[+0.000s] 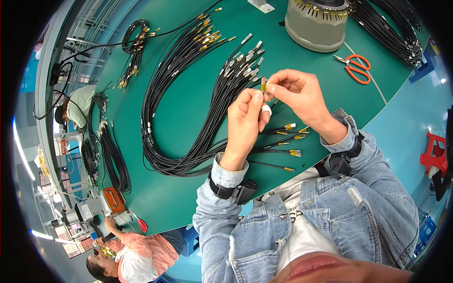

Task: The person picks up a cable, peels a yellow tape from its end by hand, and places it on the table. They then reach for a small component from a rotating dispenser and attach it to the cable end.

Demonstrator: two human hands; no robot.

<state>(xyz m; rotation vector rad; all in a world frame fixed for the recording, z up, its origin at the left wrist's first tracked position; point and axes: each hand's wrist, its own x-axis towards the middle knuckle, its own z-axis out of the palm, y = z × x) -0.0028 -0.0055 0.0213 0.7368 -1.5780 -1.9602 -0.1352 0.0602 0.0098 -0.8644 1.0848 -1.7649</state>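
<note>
My left hand (244,115) is closed, thumb against fingers, on a cable end whose connector (263,84) points up, with amber-yellow tape around it. A white wrap circles one finger of that hand. Close beside it, my right hand (297,94) pinches at the taped side of the same connector; what lies right between its fingertips is hard to see. Under and around my hands lies a big curved bundle of black cables (155,127). Silvery connector ends (243,63) fan out just left of my hands, and yellow-taped ends (295,153) lie below them.
A grey round tape dispenser (314,28) with yellow strips on its rim stands at the far side of the green table (179,207). Orange-handled snips (354,68) lie to the right. More coiled cables (391,33) sit far right. A co-worker (141,257) works at the lower left.
</note>
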